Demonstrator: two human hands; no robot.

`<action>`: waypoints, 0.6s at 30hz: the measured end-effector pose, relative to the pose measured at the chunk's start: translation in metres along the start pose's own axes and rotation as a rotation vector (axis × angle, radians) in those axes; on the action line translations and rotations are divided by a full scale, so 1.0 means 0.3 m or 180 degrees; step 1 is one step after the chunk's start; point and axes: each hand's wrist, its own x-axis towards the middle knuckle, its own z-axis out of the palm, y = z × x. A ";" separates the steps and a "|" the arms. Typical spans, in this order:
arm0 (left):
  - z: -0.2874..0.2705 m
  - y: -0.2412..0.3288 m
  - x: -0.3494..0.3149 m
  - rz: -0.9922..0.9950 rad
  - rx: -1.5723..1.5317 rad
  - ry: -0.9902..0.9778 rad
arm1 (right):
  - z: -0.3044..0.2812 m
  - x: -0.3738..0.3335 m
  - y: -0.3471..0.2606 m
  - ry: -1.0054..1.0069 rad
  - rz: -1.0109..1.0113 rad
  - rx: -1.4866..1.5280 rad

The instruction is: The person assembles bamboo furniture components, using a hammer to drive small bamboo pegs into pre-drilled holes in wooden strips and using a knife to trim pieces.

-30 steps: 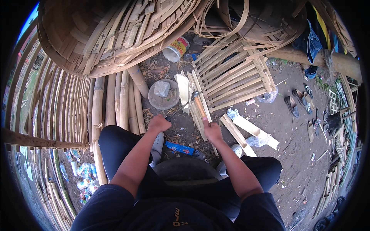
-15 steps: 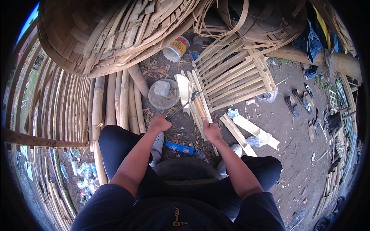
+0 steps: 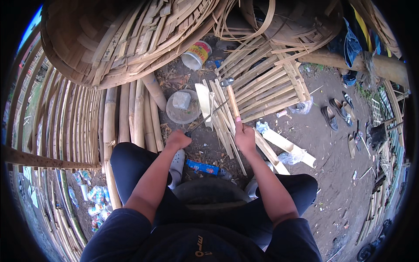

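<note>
Mid-frame, our right hand (image 3: 245,139) wraps a hammer (image 3: 232,101), probably head-heavy, so hold low; our left hand (image 3: 177,139) clenches a stiff-looking blade's handle (image 3: 188,134).

Soft, even daylight across my feed, faint shadows on the dirt ground (image 3: 331,174), dim brown inside the woven bamboo basket (image 3: 83,52), dark trousers (image 3: 131,170) sinking near black, bamboo slats (image 3: 72,118) I see bowing toward a hazy, black-vignetted rim
</note>
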 end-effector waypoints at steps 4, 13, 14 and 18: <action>0.002 -0.005 -0.001 -0.0060 -0.0098 0.0099 | 0.024 -0.005 0.052 0.0385 -0.0728 0.1121; -0.010 -0.050 0.019 -0.0144 -0.0725 0.0142 | 0.068 -0.024 0.226 -0.0284 0.0721 -0.0919; -0.013 -0.051 0.015 -0.0132 -0.0755 0.0164 | 0.055 -0.021 0.200 -0.0331 0.0740 -0.0892; -0.016 -0.011 -0.007 -0.0055 -0.0700 0.0076 | 0.046 -0.001 0.183 -0.0306 0.0619 -0.0846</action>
